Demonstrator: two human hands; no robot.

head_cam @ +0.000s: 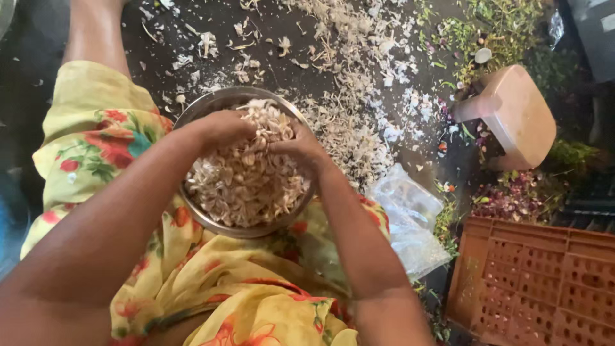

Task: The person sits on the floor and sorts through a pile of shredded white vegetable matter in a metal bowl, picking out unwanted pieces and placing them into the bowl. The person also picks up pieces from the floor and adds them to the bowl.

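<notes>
A round steel bowl (211,102) rests on my lap, heaped with pale garlic cloves and papery skins (240,186). My left hand (221,128) sits over the upper left of the heap, fingers curled around a clump of the cloves. My right hand (301,146) is at the upper right of the heap, fingers pinched on cloves where the two hands meet. Both forearms reach down into the bowl from the lower edge of the view. My yellow flowered garment (96,141) lies under the bowl.
Garlic skins (359,96) litter the dark floor beyond the bowl. A clear plastic bag (410,218) lies to the right of my knee. A small brown stool (519,115) stands at upper right, an orange perforated crate (538,282) at lower right, plant scraps between them.
</notes>
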